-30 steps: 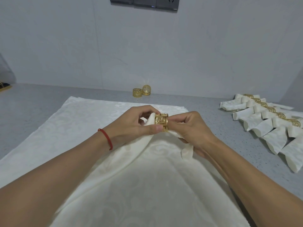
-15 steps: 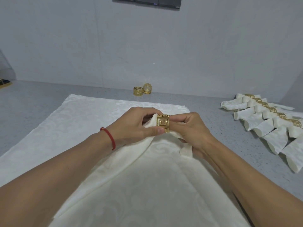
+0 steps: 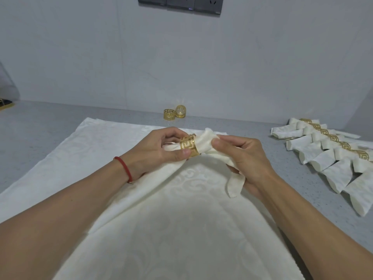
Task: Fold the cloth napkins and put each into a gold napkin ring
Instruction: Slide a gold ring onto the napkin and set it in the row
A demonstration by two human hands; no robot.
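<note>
The gold napkin ring (image 3: 189, 146) sits right in the grip of the left hand (image 3: 161, 150), pinched between the thumb below and the fingers curled over its top. A rolled cream napkin (image 3: 205, 142) runs through the ring: a short bunch of cloth pokes out on the left-hand side into that palm, and the longer part comes out on the other side straight into the grip of the right hand (image 3: 246, 158). There the thumb and fingers are pressed on the cloth just beside the ring, and a loose tail of the napkin hangs below that hand. Both hands are held a little above the bench (image 3: 40, 130).

Under the hands a large cream cloth (image 3: 161, 229) with a faint woven pattern is spread flat over the grey speckled bench. Beyond the grip, near the wall, two spare gold rings (image 3: 174, 113) stand touching each other, one upright on its rim. Well to the right of the right hand lies a row of finished napkins (image 3: 331, 156), each already in a gold ring, overlapping one another in a slanting line. The wall (image 3: 201, 67) behind is plain pale grey, with a dark socket panel (image 3: 180, 4) at the top. A red cord bracelet (image 3: 124, 167) circles the left wrist.
</note>
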